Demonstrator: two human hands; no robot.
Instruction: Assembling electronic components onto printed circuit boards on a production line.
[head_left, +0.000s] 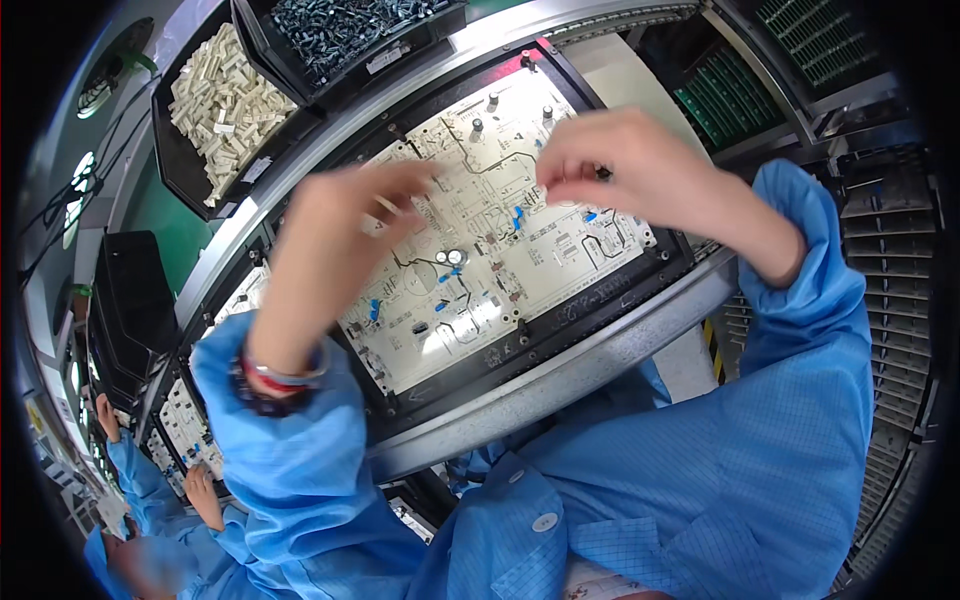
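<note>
A cream-white circuit board [520,255] lies in a black frame [450,385] in front of me. Several blue parts [517,218] and small black cylindrical capacitors [477,125] stand on it, with a pair of pale-topped cylinders [456,257] near its middle. My left hand [340,225], smeared by motion, hovers over the board's left part; its fingers are bent, and what they hold, if anything, is unclear. My right hand [625,165] is above the board's right part, fingers curled together. A small dark spot shows between them; I cannot tell whether it is held.
Black bins beyond the board hold white blocky parts [225,110] and dark small parts [335,35]. A metal rail [570,365] runs along the near side. Slotted racks [885,290] stand at right, green boards [730,95] at far right. A co-worker's hand [203,495] is at lower left.
</note>
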